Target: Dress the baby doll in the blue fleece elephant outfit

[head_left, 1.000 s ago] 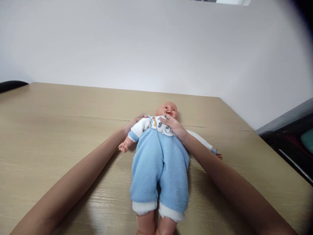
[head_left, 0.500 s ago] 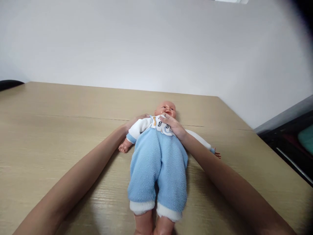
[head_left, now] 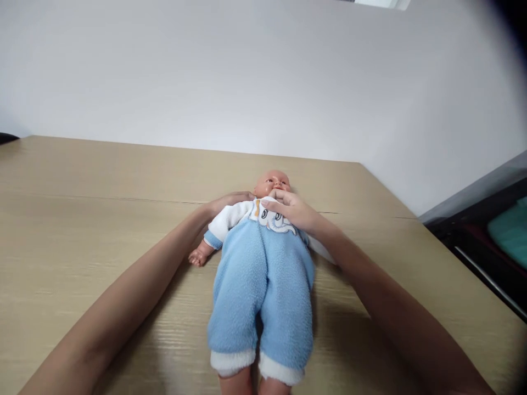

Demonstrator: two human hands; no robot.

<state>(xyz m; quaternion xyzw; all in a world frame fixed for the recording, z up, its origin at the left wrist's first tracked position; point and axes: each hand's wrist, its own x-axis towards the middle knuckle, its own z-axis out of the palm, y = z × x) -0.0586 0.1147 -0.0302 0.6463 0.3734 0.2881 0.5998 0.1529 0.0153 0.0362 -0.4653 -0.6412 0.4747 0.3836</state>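
A baby doll [head_left: 263, 285] lies on its back on the wooden table, head away from me. It wears a fleecy outfit with light blue trousers and a white top with a cartoon face on the chest. My left hand [head_left: 233, 201] holds it at the shoulder beside the neck, its fingertips partly hidden behind the white cloth. Across the upper chest, just below the chin, my right hand [head_left: 297, 210] has its thumb and fingers closed on the outfit near the collar. The doll's arm on the right is largely covered by my forearm.
The pale wooden table [head_left: 102, 175] has a thin seam across it and meets a plain light wall [head_left: 206, 77]. At the right, beyond the table edge, stands something dark with a green item [head_left: 510, 233] on it. A dark shape shows at the far left edge.
The doll's head and upper body appear slightly further left, and the doll's hand on the right is now hidden behind my forearm. My right hand's thumb and fingers have shifted slightly on the chest.
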